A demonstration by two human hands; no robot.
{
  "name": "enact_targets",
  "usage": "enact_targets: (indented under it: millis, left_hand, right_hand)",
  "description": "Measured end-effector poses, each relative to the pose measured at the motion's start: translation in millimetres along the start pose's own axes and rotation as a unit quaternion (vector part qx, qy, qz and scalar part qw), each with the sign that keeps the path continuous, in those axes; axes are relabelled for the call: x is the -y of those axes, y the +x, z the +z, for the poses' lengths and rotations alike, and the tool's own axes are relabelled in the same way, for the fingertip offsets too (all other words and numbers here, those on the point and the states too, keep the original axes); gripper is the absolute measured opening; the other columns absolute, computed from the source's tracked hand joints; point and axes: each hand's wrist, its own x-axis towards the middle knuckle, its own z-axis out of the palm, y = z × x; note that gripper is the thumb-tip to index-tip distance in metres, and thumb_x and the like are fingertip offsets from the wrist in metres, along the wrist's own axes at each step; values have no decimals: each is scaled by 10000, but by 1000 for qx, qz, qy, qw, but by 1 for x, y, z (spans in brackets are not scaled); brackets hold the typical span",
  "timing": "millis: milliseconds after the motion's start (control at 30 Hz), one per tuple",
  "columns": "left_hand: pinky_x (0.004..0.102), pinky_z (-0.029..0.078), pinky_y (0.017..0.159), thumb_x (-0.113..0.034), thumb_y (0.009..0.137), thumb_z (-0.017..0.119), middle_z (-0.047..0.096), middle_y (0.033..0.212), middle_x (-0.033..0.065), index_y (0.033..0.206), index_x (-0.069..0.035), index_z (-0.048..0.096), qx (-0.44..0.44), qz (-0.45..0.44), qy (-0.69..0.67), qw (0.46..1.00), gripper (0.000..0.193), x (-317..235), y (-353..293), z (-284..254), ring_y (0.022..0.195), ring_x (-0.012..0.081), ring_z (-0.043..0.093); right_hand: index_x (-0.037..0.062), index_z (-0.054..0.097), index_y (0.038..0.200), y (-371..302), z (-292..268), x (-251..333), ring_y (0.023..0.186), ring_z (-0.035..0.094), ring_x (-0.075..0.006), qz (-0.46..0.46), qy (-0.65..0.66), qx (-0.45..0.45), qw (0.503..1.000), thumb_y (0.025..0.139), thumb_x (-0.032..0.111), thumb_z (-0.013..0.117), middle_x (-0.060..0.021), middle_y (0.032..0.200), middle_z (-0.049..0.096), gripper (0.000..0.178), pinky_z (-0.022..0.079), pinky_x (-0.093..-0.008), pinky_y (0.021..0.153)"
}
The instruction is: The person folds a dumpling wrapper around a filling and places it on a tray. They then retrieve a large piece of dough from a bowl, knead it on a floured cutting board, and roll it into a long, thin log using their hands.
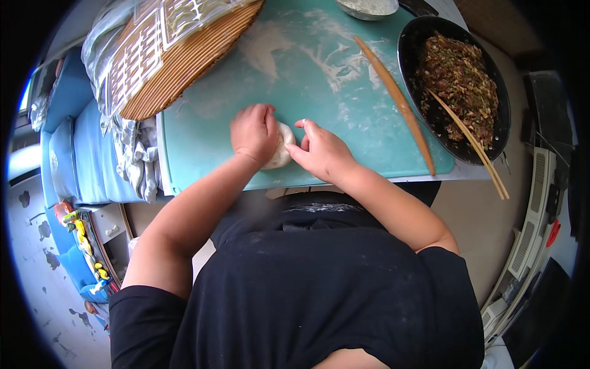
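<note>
A round lump of white dough [281, 147] lies near the front edge of the teal mat [215, 144]. My left hand [255, 130] is closed over the dough's left side, its fingers curled and partly covering it. On the other side, my right hand [322, 150] has its thumb against the dough's right edge. The right index finger stands apart from the thumb, with a white tip; the other right fingers are bent and partly hidden. A slim wooden rolling pin [396, 101] with tapered ends lies aslant on the mat to the right.
At the right, a black pan [402, 58] holds chopped brown filling [461, 80], with wooden chopsticks [473, 144] leaning out over its rim. A slatted round tray [184, 80] bearing white plastic trays [132, 64] overhangs the far left. A bowl of flour [369, 7] stands at the back.
</note>
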Motion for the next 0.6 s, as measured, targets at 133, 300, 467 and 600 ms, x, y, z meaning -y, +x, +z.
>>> enact_targets:
  millis: [133, 300, 467, 600]
  left_hand:
    - [451, 451, 707, -271, 876, 471, 636, 809, 119, 810, -87, 627, 31, -58, 33, 997, 250, -7, 36, 5, 793, 341, 578]
    - [439, 467, 736, -390, 913, 408, 643, 873, 163, 873, -96, 642, 72, -165, -29, 983, 378, -11, 49, 6, 825, 368, 594]
    - [411, 447, 762, -347, 912, 441, 635, 872, 170, 870, -23, 608, 74, -247, -237, 937, 367, -5, 2, -30, 861, 358, 579]
    - [400, 436, 770, -199, 900, 416, 613, 881, 139, 890, -43, 606, -23, -89, -50, 994, 246, -5, -55, -23, 854, 335, 562]
  right_hand:
    - [-24, 445, 1150, 13, 8, 13, 931, 595, -386, 45, 12, -13, 999, 804, 405, 579, -236, 1010, 610, 567, 473, -429, 831]
    - [8, 459, 1123, 45, 12, -6, 930, 599, -385, 10, 72, -30, 997, 781, 320, 580, -220, 991, 624, 479, 481, -436, 799]
    - [95, 463, 1139, 6, 34, -2, 815, 591, -369, -243, -90, -141, 955, 793, 77, 513, -165, 957, 579, 350, 483, -447, 709]
    - [86, 482, 1131, -6, 43, 1, 805, 581, -344, -267, -96, -134, 950, 824, 79, 471, -144, 917, 553, 308, 486, -432, 690]
